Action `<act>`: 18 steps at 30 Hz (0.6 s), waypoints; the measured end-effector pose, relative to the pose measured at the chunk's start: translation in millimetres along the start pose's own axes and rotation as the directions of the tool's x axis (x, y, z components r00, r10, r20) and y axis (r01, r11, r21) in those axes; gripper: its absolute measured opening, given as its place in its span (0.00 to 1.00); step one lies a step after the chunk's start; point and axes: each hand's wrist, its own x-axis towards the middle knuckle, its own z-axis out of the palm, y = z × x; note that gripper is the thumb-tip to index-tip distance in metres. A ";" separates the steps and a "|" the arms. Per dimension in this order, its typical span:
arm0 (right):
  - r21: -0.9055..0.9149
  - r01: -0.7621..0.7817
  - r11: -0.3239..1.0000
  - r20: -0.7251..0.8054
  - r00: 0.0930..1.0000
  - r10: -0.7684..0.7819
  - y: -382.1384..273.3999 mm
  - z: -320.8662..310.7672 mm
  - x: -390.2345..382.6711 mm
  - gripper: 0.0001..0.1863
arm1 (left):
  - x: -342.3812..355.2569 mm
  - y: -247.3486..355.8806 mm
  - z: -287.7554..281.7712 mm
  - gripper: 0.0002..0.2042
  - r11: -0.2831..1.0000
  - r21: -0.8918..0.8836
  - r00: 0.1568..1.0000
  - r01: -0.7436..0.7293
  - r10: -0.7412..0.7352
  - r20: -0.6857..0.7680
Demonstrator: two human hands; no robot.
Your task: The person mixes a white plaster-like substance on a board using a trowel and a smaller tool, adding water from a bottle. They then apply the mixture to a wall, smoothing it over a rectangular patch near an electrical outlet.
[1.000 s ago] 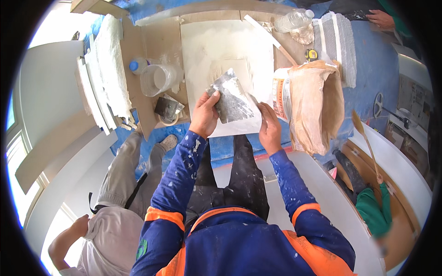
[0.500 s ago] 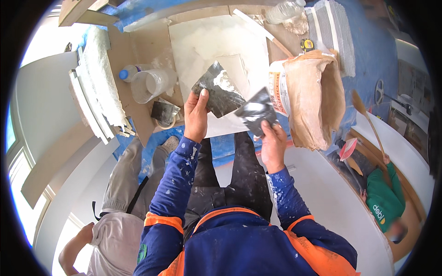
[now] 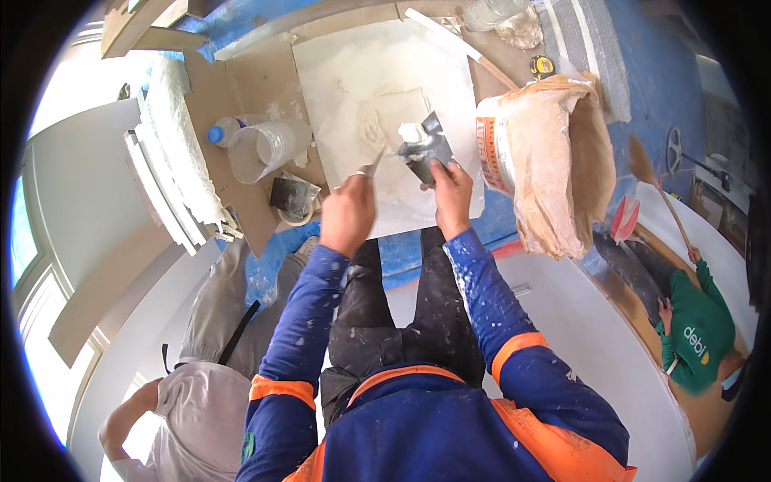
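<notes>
A flat grey steel trowel (image 3: 423, 147) loaded with white plaster, lowered since a moment ago onto the white mixing board (image 3: 385, 112), is clamped in the right hand (image 3: 451, 195), while the left hand (image 3: 347, 215) clasps a narrow scraper (image 3: 373, 163) now working beside it.

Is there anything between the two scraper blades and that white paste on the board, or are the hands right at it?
Nothing visible stands in the way. The left hand holds a narrow blade whose tip meets the white paste on the board. The right hand holds a wide blade already carrying a lump, just above the board.
</notes>
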 end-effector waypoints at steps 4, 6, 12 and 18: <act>-0.498 0.254 0.829 0.061 0.964 -0.259 15.9 14.8 10.3 0.12 | 10.2 6.0 68.9 0.16 0.972 0.110 0.978 -0.207 0.208 -0.005; -0.530 0.255 0.809 0.036 0.960 -0.279 30.6 5.6 12.9 0.12 | 32.5 -4.7 87.6 0.16 0.993 0.103 0.998 -0.059 0.058 0.015; 0.116 -0.244 0.963 -0.233 0.936 0.265 83.0 -65.5 26.3 0.06 | 13.0 -13.6 51.8 0.16 0.989 0.112 0.996 -0.093 0.094 -0.007; 0.046 -0.282 0.958 -0.189 0.940 0.286 86.0 -58.1 88.8 0.11 | -40.5 -24.1 29.9 0.18 0.996 0.075 0.998 -0.057 0.056 0.014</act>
